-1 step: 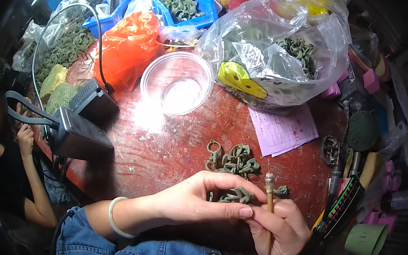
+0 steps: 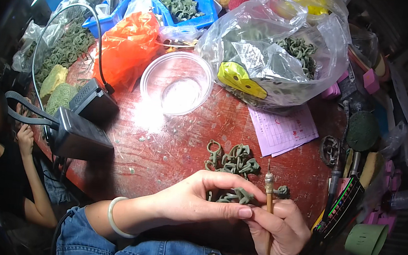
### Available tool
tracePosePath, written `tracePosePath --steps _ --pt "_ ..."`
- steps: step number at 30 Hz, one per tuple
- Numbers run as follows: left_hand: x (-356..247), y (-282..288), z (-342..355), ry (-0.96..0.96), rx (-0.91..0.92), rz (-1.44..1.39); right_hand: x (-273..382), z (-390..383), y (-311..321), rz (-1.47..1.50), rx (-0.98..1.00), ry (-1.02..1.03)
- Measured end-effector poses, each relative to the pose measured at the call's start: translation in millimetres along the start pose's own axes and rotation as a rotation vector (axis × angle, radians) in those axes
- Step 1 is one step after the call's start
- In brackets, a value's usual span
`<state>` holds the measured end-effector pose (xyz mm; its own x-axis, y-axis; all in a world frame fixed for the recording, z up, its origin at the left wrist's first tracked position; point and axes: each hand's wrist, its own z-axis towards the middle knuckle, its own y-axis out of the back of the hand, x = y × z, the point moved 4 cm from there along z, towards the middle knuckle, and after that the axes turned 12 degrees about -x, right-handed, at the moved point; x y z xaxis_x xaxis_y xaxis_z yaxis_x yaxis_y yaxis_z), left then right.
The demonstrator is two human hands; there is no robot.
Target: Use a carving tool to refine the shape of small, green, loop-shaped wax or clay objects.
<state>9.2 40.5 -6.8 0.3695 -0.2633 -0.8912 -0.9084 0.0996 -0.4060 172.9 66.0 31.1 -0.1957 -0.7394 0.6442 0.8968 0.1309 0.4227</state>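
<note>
My right hand [image 2: 283, 232] is closed round a slim needle tool [image 2: 269, 200] with a wooden handle and a metal collar. Its thin point stands upward, away from me. My left hand [image 2: 191, 196] has thumb and forefinger brought together against the right hand's fingertips; whatever they pinch is hidden. Just beyond the hands lies a small heap of dull green ring-shaped pieces [image 2: 235, 160]. More green pieces [image 2: 242, 196] show through the gap between my left thumb and forefinger, and one small piece [image 2: 282, 191] lies right of the tool.
Beyond the heap are a clear round tub [image 2: 149, 87], pink paper slips [image 2: 284, 131] and a large clear bag [image 2: 243, 46] of green pieces. Black boxes [image 2: 84, 136] stand left by an orange bag [image 2: 128, 41]. A blue tray [image 2: 209, 15] sits behind. Another person's arm [image 2: 38, 194] shows at left.
</note>
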Motion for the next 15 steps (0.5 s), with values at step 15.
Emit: tracePosePath --steps 15 --pt "-14 6 -2 -0.461 -0.231 0.486 -7 1 14 0.24 -0.296 -0.229"
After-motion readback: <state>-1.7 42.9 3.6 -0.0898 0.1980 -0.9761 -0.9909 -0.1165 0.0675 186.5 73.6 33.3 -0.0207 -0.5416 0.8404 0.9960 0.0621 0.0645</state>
